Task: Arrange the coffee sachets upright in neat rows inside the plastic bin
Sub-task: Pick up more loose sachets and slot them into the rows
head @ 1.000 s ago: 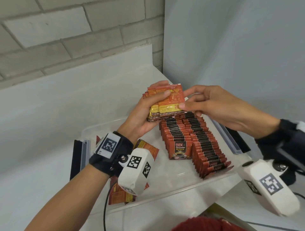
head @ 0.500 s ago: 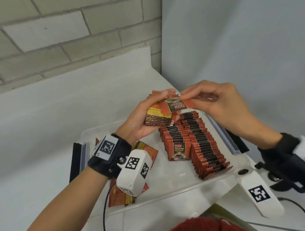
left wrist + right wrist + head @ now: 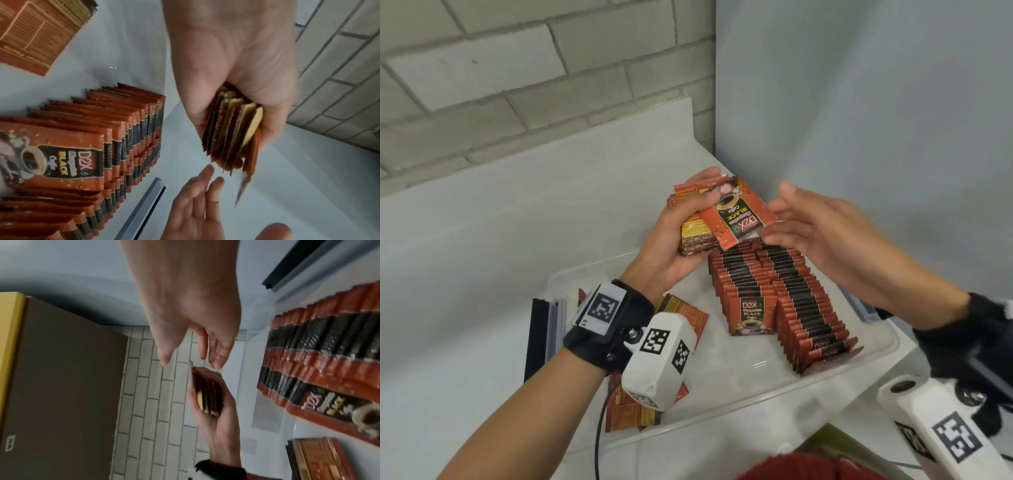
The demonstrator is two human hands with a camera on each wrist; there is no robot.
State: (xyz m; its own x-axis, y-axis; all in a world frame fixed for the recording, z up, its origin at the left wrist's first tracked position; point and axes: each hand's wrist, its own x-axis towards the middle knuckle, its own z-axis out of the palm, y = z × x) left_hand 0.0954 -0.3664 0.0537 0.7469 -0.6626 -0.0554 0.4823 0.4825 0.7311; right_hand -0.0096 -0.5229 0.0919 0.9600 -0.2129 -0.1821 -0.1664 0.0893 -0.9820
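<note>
Below both hands, the plastic bin [image 3: 722,404] holds two upright sachet rows [image 3: 784,294]; a sachet stack [image 3: 698,236] is gripped in the left hand [image 3: 671,250], its top sachet [image 3: 736,216] askew. The right hand [image 3: 825,233], fingers straight, holds nothing; that sachet should be squared before insertion

Pale brick wall [image 3: 517,78] meets a smooth grey wall [image 3: 859,102] — white tabletop [image 3: 482,240] below.

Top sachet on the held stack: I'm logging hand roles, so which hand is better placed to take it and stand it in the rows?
Right. The right hand is open, fingertips beside the top sachet; the left hand grips the stack above the rows.
</note>
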